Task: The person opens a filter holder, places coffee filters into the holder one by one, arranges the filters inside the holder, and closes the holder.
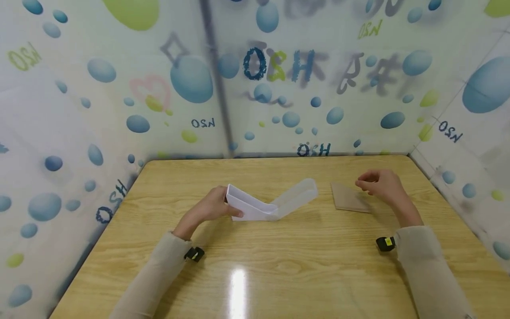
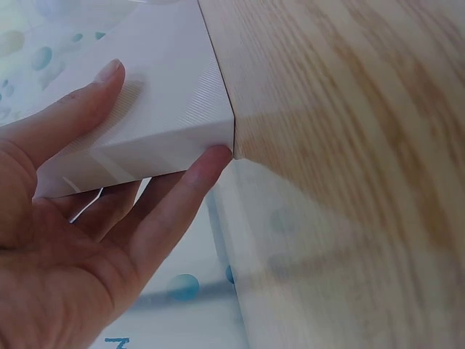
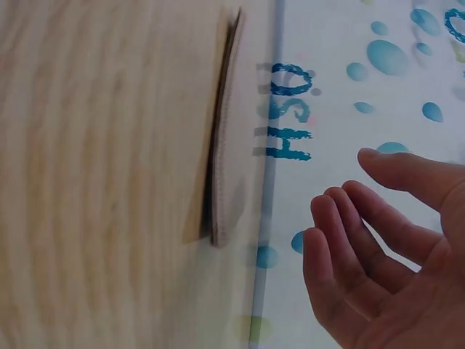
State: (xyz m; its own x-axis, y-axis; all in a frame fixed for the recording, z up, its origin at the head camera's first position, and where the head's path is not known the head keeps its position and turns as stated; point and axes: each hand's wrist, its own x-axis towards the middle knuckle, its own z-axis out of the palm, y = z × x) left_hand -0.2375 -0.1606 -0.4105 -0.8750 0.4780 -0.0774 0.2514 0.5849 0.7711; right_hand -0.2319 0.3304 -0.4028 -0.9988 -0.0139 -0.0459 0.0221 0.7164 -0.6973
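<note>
A white box (image 1: 251,210) with its translucent lid (image 1: 299,198) hinged open to the right stands on the wooden table. My left hand (image 1: 217,204) grips the box's left end, thumb on the near side; in the left wrist view the left hand (image 2: 94,240) has its thumb on one white face of the box (image 2: 156,73) and fingertips along its edge. A flat brown square piece (image 1: 348,198) lies right of the lid. Above its right side hovers my right hand (image 1: 384,186), fingers loosely bent and holding nothing. The right wrist view shows the right hand (image 3: 385,254) apart from the brown piece (image 3: 229,138).
The wooden table (image 1: 303,274) reaches back to a patterned curtain (image 1: 247,110) with blue and green spots. A bright light reflection lies on the table's near part. Dark wrist cameras sit at both sleeves.
</note>
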